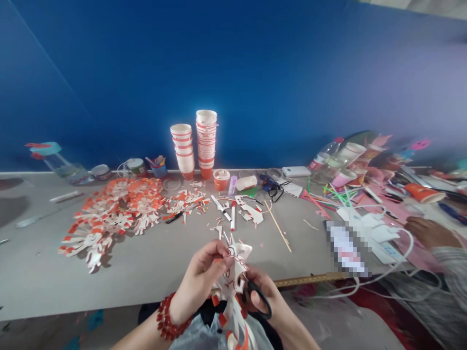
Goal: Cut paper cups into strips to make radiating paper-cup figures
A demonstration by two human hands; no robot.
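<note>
My left hand [209,267], with a red bead bracelet on the wrist, pinches a white and orange paper cutout [239,265] that has red drawn lines. Cut strips of it hang down over my lap. My right hand [268,294] grips black-handled scissors [261,297]; their blades point up and away behind the paper, near the left fingertips. Part of the blades is hidden by the cutout. Just beyond my hands lie paper scraps [219,231], a red-capped marker [232,216] and a white marker [221,208].
Two tall stacks of paper cups [206,146] stand by the blue wall. Many orange and white paper cutouts [120,209] lie on the left. A glue gun [268,183] and a wooden stick [278,226] are right of centre. Another person's hand [432,233] rests near a power strip [372,238].
</note>
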